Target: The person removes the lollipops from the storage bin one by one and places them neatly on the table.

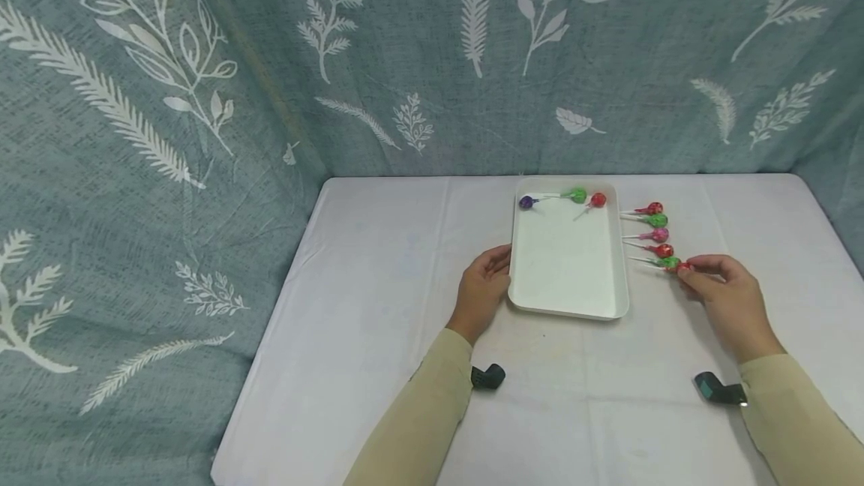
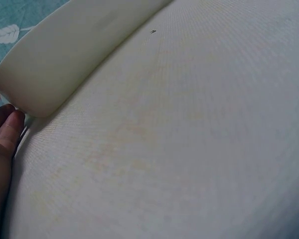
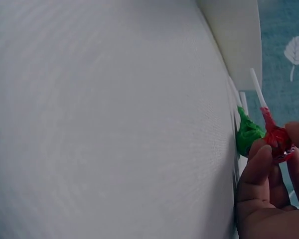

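My right hand pinches a red-wrapped lollipop by its candy head, thumb against fingers. Its white stick points up and away in the right wrist view. Right beside it lies a green lollipop. Above them in the head view, a column of lollipops lies by the tray's right side: red, pink, green and red. My left hand rests against the outer left wall of the white tray, its fingertips touching near the corner in the left wrist view.
Inside the tray, near its far end, lie a purple lollipop, a green lollipop and a red lollipop. A white cloth covers the table. Patterned teal curtains hang behind and at the sides.
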Available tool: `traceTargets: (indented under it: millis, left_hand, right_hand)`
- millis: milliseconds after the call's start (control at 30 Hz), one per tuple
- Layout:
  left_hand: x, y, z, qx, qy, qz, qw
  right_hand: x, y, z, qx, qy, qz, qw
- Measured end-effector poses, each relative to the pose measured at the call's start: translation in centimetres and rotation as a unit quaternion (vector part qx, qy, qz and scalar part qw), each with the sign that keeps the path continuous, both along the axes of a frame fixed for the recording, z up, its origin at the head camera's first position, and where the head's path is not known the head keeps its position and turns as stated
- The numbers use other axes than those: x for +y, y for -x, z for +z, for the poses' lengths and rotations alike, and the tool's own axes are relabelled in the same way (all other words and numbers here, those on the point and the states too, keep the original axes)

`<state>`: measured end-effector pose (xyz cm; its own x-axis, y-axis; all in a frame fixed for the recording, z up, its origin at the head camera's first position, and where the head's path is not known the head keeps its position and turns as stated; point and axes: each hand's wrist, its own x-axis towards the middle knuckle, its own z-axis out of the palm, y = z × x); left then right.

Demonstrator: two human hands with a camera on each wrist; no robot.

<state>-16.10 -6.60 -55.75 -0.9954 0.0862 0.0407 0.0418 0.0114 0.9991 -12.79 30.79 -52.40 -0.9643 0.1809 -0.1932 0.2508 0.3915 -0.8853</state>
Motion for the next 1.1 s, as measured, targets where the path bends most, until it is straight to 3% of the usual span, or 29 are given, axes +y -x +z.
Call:
traceTargets:
  millis: [600,1100]
  left_hand:
    - [-0.5,-0.4,0.0,0.003,-0.009,-0.011,0.9999]
    - [-0.5,-0.3,-0.3,0.006,-0.008,-0.009,0.9999]
  right_hand:
    - [-0.2,-1.0,-0.9,-0.008,-0.037,0.002,0.9993]
    - [-0.3,-0.8,-1.4,-0.02,-0.064,0.0,0.9977]
